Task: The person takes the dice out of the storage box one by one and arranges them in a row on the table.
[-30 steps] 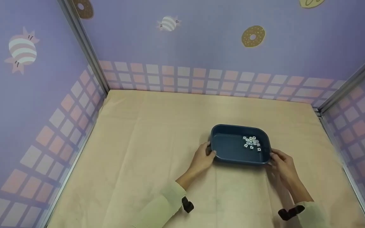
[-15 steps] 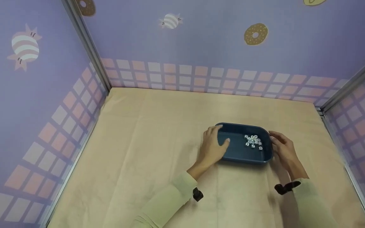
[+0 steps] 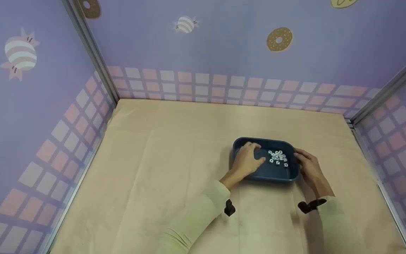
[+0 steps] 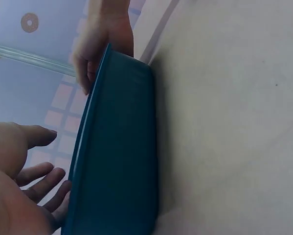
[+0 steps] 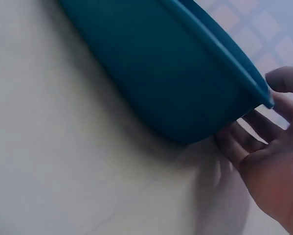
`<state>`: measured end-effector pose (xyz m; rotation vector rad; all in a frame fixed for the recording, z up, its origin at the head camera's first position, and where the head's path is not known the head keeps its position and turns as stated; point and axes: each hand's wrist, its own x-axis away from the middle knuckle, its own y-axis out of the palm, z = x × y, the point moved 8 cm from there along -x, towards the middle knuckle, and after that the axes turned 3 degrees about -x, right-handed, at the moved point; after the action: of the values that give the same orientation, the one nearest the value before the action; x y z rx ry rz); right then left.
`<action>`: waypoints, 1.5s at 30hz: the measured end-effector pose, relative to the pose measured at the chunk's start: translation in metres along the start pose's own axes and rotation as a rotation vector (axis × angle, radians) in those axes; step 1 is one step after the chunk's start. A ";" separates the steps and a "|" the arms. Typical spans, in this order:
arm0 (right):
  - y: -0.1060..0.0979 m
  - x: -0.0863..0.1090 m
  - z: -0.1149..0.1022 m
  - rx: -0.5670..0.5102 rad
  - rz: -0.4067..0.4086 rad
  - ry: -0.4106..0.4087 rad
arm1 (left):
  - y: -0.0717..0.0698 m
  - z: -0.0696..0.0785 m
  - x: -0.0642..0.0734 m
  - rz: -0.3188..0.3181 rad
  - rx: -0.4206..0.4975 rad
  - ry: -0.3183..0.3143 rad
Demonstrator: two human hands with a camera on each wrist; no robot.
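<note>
Head view: left hand (image 3: 244, 163), grip wide, hovers left of the white cubes (image 3: 277, 157); right hand (image 3: 311, 169), grip loose, should steady the tray's right end (image 3: 295, 169).

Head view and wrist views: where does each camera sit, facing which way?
Head: worn on the head, facing forward and down at the blue tray and white cubes; left hand, right hand and sleeves show.
Left wrist: on that wrist, facing the tray's outer side; left hand and, beyond, right hand show.
Right wrist: on that wrist, facing the tray's outside; right hand shows.
Both wrist views share the tray and right hand.
</note>
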<state>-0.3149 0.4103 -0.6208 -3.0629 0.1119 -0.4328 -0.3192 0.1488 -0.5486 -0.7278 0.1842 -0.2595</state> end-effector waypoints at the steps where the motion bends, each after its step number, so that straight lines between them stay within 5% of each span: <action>1: 0.000 0.000 0.000 0.008 0.008 -0.017 | 0.001 -0.001 0.001 -0.001 -0.006 -0.008; 7: 0.001 0.003 -0.008 -0.056 0.057 -0.061 | 0.008 -0.003 0.003 0.000 -0.031 -0.008; 13: 0.011 0.011 -0.024 -0.152 0.155 -0.026 | 0.018 -0.004 0.001 -0.016 -0.146 -0.004; 18: 0.008 0.008 -0.017 -0.173 0.225 0.014 | 0.018 0.000 -0.008 -0.002 -0.123 0.028; 22: -0.002 0.001 -0.009 -0.121 0.197 0.019 | 0.020 0.001 -0.014 -0.016 -0.129 0.011; 31: -0.012 -0.001 -0.003 -0.044 -0.019 0.043 | 0.036 0.009 -0.030 -0.083 -0.052 0.022; 38: -0.015 -0.002 0.004 -0.008 -0.011 0.044 | 0.048 0.006 -0.039 -0.104 0.091 -0.009; 45: -0.006 0.000 0.000 0.003 -0.007 0.054 | 0.066 0.003 -0.047 -0.160 -0.026 -0.005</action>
<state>-0.3143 0.4165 -0.6204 -3.0506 0.1018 -0.5159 -0.3518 0.2123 -0.5877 -0.7702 0.1247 -0.4078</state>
